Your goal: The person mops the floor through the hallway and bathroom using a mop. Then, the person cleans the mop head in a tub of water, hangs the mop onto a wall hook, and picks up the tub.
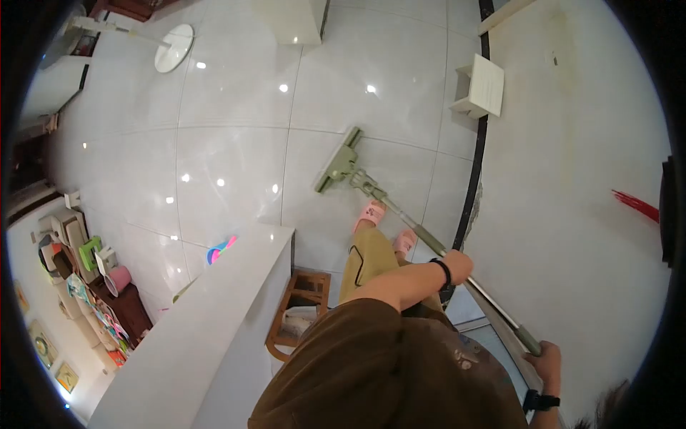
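A green flat-headed mop rests on the tiled floor ahead of my feet, its head tilted diagonally. From the head, a jointed metal pole slants back toward my body. My left hand, with a black band at the wrist, is closed around the middle of the pole. At the pole's grip end, my right hand is wrapped round the handle, a black watch on that wrist. Pink slippers are on my feet, close to the pole.
A white stool stands by the right wall. A white ledge runs along my left, beside a brown wooden rack. Further off are a round white stand base, a white pillar and a blue-pink toy.
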A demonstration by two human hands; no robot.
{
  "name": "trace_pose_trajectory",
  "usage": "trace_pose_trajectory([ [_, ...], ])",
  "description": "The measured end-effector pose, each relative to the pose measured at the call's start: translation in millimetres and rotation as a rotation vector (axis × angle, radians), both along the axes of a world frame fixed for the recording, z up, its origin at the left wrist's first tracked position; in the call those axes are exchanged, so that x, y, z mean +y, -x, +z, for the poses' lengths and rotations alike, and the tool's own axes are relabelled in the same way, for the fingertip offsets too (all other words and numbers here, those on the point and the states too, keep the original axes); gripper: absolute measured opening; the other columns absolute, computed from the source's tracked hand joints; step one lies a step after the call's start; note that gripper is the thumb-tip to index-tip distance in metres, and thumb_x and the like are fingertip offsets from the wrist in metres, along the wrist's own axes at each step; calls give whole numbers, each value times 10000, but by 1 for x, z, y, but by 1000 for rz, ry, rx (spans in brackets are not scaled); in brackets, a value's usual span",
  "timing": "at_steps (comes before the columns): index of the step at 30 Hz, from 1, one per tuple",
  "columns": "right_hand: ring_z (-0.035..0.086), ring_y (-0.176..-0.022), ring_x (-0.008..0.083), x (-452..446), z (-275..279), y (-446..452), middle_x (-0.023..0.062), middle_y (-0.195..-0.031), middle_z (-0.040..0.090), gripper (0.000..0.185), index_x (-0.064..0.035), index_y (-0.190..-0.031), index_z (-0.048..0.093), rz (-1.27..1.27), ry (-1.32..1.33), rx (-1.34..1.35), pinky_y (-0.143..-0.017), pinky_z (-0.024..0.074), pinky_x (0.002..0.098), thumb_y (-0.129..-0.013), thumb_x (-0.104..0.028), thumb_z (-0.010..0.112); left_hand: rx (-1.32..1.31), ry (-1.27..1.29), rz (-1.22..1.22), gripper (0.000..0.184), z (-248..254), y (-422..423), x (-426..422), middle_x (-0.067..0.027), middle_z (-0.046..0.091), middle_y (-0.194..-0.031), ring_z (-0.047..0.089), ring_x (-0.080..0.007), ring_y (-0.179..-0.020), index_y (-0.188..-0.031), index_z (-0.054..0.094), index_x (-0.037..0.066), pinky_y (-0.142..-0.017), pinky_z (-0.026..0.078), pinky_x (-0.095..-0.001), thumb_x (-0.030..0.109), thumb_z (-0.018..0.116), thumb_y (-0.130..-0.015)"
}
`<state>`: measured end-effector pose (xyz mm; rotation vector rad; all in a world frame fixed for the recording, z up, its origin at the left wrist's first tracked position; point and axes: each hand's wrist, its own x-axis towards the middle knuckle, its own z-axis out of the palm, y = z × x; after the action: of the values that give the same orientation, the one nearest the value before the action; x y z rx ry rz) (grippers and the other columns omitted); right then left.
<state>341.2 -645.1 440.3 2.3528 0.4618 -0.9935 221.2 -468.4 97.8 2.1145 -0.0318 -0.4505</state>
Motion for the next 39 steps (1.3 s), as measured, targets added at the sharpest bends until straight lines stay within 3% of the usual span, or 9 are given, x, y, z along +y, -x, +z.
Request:
trace_pose_trajectory([
  [4, 599, -776, 400, 26, -125, 43, 215, -778, 623, 399, -8, -801, 625, 21, -279, 217, -680, 467, 454, -677, -359, 766, 120, -184, 66, 129, -120, 67, 81, -128, 670, -783, 646, -326, -738, -781, 681, 89, -653, 498, -448, 192, 628, -723],
  [13, 600, -782, 424, 303, -244, 94, 240, -828, 617, 443, 27, -887, 566, 41, -795, 672, -696, 472, 463, -821, -410, 580, 326, -1221, 606, 88, -99, 146, 394, -71, 640, -844, 578, -242, -934, -778, 662, 118, -776, 449, -394, 200, 629, -781],
  [21, 597, -828, 426, 55, -229, 69, 254, -863, 619, 507, 23, -908, 597, -195, -344, 358, -718, 465, 458, -783, -465, 644, 316, -654, -190, 257, -151, 37, 176, -95, 697, -929, 640, -306, -925, -915, 712, 97, -963, 340, -534, 241, 508, -853],
  [23, 615, -860, 403, -18, -187, 93, 264, -894, 627, 501, 34, -947, 623, -319, -114, 397, -741, 471, 448, -766, -431, 672, 54, -581, -97, 114, -138, 46, 73, -22, 665, -719, 637, -240, -757, -730, 686, 125, -715, 417, -447, 192, 595, -743],
  [27, 609, -909, 389, -120, -94, 169, 254, -959, 636, 480, 31, -1012, 618, -682, -50, 369, -791, 468, 430, -764, -376, 680, 146, -275, -513, 185, -2, 60, -9, -65, 689, -814, 658, -269, -779, -829, 721, 116, -664, 468, -443, 180, 549, -799],
  [28, 609, -914, 385, -141, -81, 184, 253, -963, 635, 481, 29, -1021, 618, -726, -9, 349, -795, 470, 428, -764, -373, 679, 90, -70, -534, 156, -29, 78, -56, -84, 688, -840, 659, -288, -783, -822, 718, 103, -654, 483, -454, 165, 586, -767],
  [34, 608, -943, 366, -207, -137, 230, 251, -990, 630, 494, 21, -1074, 619, -737, -60, 234, -820, 478, 411, -764, -358, 676, 12, -272, -883, 165, -30, 47, -23, -98, 679, -815, 665, -265, -794, -822, 709, 83, -652, 514, -414, 140, 657, -677],
  [36, 607, -953, 359, -199, -209, 218, 250, -999, 628, 499, 19, -1092, 619, -550, -210, 246, -828, 481, 405, -763, -353, 675, 87, -232, -592, 143, -97, 21, 20, -77, 691, -849, 666, -249, -826, -837, 716, 120, -683, 503, -453, 165, 611, -751],
  [39, 611, -862, 399, 9, -237, 118, 259, -861, 617, 455, 36, -878, 635, -518, -549, 367, -736, 465, 448, -772, -405, 672, 71, -736, -362, 156, -123, -62, 161, -49, 679, -833, 647, -249, -805, -808, 704, 142, -755, 442, -430, 234, 579, -812],
])
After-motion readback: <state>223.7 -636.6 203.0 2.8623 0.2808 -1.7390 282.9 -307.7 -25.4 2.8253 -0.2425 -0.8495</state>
